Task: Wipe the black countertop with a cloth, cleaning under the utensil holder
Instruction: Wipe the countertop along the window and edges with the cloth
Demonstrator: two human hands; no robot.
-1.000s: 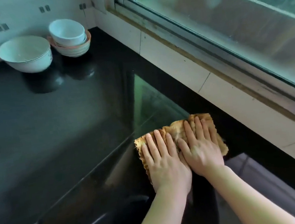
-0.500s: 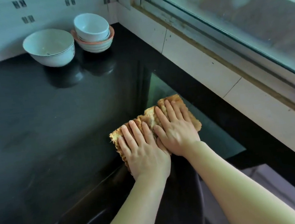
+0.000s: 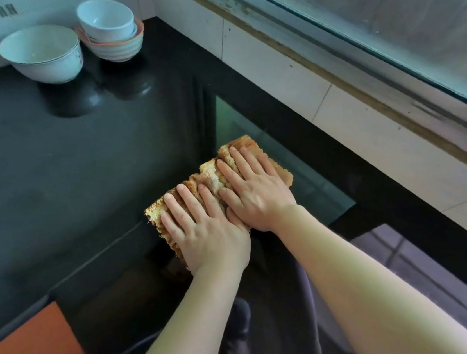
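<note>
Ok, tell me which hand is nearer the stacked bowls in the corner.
Left. The left hand presses the cloth almost straight below the stacked bowls; the right hand lies beside it, further toward the window side.

Far left by the wall: wide white bowl (image 3: pixel 42 54). Just beside: stack of bowls (image 3: pixel 111 30) (white ones nested in an orange-rimmed one). Right: window (image 3: pixel 382 5) above tiled sill (image 3: pixel 287 73).
</note>
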